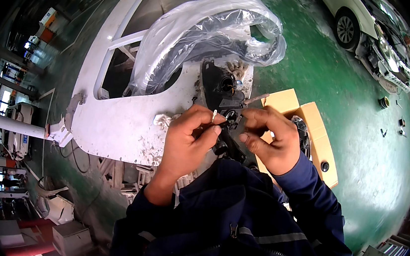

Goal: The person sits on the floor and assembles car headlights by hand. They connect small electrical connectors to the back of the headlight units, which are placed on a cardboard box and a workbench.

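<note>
My left hand is closed, thumb against curled forefinger, with a small white piece sticking up from the fingertips; its kind is too small to tell. To the right, my right hand is half curled, with a gap between thumb and forefinger and nothing visible in it. Between and below the hands are small black parts, partly hidden by the fingers. Just beyond lies a black housing with a round opening, on the scuffed white panel.
A large curved part in clear plastic wrap lies across the panel's far side. An open cardboard box with black parts stands at right. A soiled glove lies beyond the housing. A car with its front stripped stands far right.
</note>
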A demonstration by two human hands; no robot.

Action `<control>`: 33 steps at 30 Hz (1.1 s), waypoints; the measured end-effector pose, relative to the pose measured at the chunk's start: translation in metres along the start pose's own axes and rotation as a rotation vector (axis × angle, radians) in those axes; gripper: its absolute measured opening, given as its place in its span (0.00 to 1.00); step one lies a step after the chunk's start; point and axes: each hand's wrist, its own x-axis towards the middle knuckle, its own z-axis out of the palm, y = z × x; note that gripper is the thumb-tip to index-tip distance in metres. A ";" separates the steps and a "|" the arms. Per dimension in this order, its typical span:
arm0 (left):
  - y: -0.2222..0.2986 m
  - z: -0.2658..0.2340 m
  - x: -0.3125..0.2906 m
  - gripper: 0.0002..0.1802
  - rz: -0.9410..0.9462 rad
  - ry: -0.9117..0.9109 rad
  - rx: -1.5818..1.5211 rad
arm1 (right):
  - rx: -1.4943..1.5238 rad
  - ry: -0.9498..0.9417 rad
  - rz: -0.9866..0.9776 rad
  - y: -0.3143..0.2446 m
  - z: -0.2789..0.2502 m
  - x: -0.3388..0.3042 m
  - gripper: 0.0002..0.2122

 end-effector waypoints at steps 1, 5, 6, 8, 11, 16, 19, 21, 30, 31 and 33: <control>-0.001 -0.001 0.000 0.08 -0.011 -0.026 -0.002 | -0.177 0.038 -0.196 0.000 -0.002 0.002 0.19; -0.008 0.003 0.000 0.08 -0.050 -0.067 -0.036 | -0.555 0.019 -0.595 0.007 0.002 0.018 0.20; -0.007 0.004 0.001 0.09 -0.064 -0.084 -0.030 | -0.544 0.028 -0.583 0.008 0.004 0.019 0.18; -0.003 0.005 0.000 0.11 -0.117 -0.077 -0.074 | -0.511 0.038 -0.561 0.012 0.007 0.021 0.15; -0.001 0.008 -0.003 0.16 -0.182 -0.043 -0.178 | -0.487 -0.019 -0.498 0.010 0.003 0.019 0.11; -0.002 0.006 -0.007 0.19 -0.086 -0.098 -0.109 | -0.045 -0.184 -0.009 0.014 0.001 0.019 0.06; 0.001 0.003 -0.008 0.20 0.026 -0.152 -0.067 | 0.348 -0.307 0.454 0.011 -0.009 0.028 0.08; 0.001 0.005 -0.007 0.16 0.112 -0.127 -0.059 | 0.522 -0.303 0.615 0.014 -0.011 0.029 0.09; 0.012 0.003 0.001 0.16 0.297 -0.095 0.061 | 0.822 -0.270 0.685 0.019 -0.001 0.023 0.10; 0.012 0.005 0.002 0.15 0.283 -0.097 0.050 | 0.786 -0.241 0.676 0.017 -0.001 0.023 0.10; 0.010 0.006 0.004 0.14 0.300 -0.082 0.082 | 0.717 -0.191 0.660 0.015 0.002 0.025 0.08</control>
